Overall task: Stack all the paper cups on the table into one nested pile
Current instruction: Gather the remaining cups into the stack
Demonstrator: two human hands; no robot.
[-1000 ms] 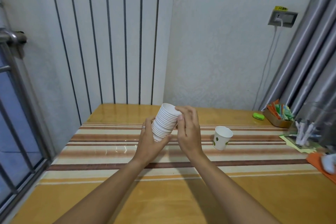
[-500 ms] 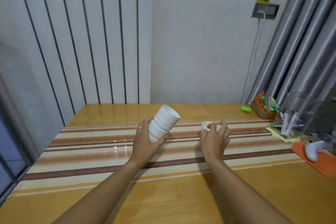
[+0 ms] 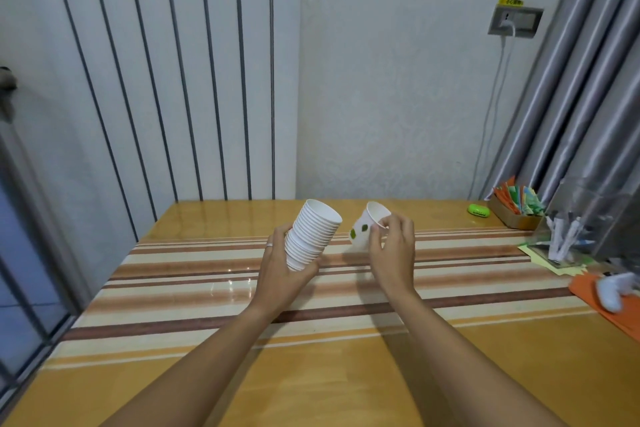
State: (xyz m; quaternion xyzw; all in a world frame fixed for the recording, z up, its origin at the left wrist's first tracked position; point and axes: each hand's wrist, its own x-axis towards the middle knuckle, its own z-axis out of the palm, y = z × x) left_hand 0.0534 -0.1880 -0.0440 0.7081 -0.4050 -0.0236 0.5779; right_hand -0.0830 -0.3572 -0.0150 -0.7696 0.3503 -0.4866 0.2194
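My left hand grips the lower end of a nested pile of white paper cups, tilted with its open mouth up and to the right, above the striped cloth. My right hand pinches the rim of a single white paper cup with green marks. That cup is lifted off the table and tilted, just right of the pile's mouth with a small gap between them.
The wooden table carries a striped runner. At the right stand a box of coloured packets, a small green object, a clear holder with pens and a white object on an orange sheet.
My right hand left the pile, reached right to the lone cup, took it by the rim and lifted it toward the pile. My left hand kept the pile held.
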